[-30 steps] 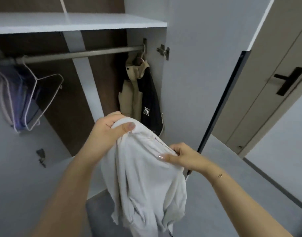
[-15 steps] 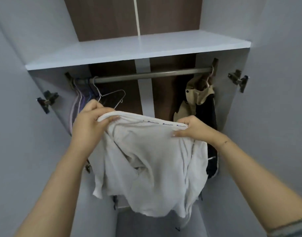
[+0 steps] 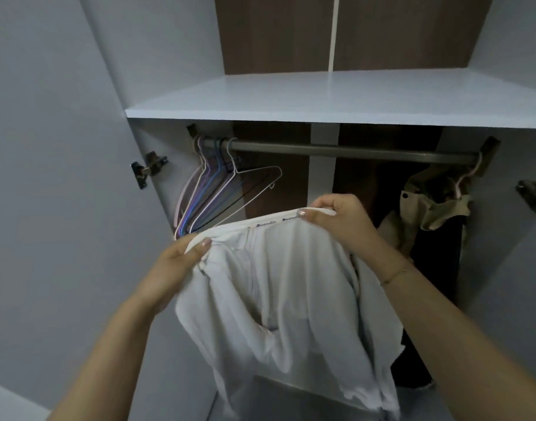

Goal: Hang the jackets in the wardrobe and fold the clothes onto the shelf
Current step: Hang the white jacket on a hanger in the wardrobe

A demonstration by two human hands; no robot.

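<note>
A white garment (image 3: 285, 287) hangs spread in front of the open wardrobe, its taped top edge stretched between my hands. My left hand (image 3: 181, 259) pinches the left end of that edge. My right hand (image 3: 339, 220) grips the right end, a little higher. Above is the white shelf (image 3: 336, 95), bare. Under it runs the grey hanging rail (image 3: 351, 151). A beige and black jacket (image 3: 436, 226) hangs on a pink hanger at the rail's right end, partly hidden behind my right arm.
Several empty wire hangers (image 3: 221, 199) hang bunched at the rail's left end. The left wardrobe door (image 3: 54, 177) stands open with a metal hinge (image 3: 148, 171). Another hinge (image 3: 534, 196) shows at the right edge.
The view has swung left and up toward the wardrobe's inside. My hands have stretched the garment's top edge wider, with the right hand raised above the left.
</note>
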